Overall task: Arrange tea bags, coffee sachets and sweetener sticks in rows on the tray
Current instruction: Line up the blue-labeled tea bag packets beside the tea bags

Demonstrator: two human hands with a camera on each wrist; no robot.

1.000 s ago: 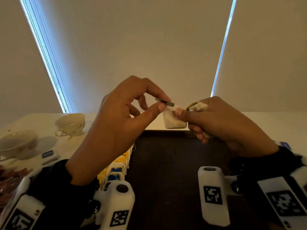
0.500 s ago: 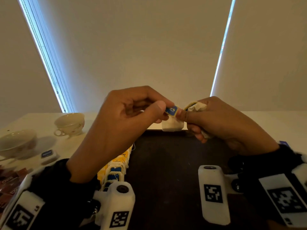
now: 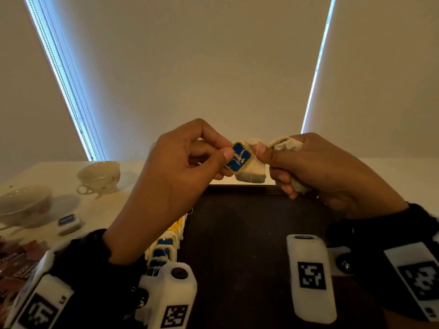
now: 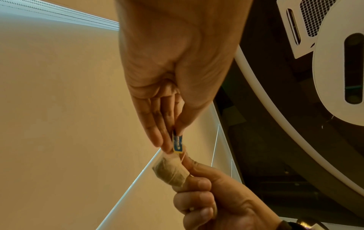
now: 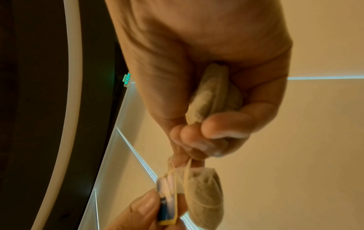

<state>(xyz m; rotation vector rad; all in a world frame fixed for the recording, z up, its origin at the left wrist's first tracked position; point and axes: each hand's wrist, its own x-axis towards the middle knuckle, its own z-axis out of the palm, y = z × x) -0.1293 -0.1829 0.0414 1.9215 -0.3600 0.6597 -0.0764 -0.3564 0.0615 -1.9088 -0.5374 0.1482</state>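
Observation:
Both hands are raised above the dark tray [image 3: 237, 233]. My left hand [image 3: 228, 157] pinches the blue and yellow paper tag [image 3: 238, 157] of a tea bag [image 3: 253, 173]; the tag [image 4: 178, 144] shows edge-on in the left wrist view. My right hand [image 3: 264, 154] pinches the top of that same tea bag [image 5: 204, 197] and its string, and keeps more tea bags [image 5: 208, 95] bunched in its curled fingers, one poking out on top [image 3: 286, 143]. A row of tea bags [image 3: 166, 243] with blue and yellow tags lies along the tray's left side, partly hidden by my left arm.
Two cream cups [image 3: 98, 178] [image 3: 23, 206] stand on the pale table at the left, with a loose tea bag [image 3: 69, 222] beside them. Brown sachets [image 3: 16, 260] lie at the far left edge. A blind-covered window rises behind the table.
The left thumb and finger have closed on the tag and turned its blue face toward me. Tag and tea bag now sit close together between both hands, slightly higher.

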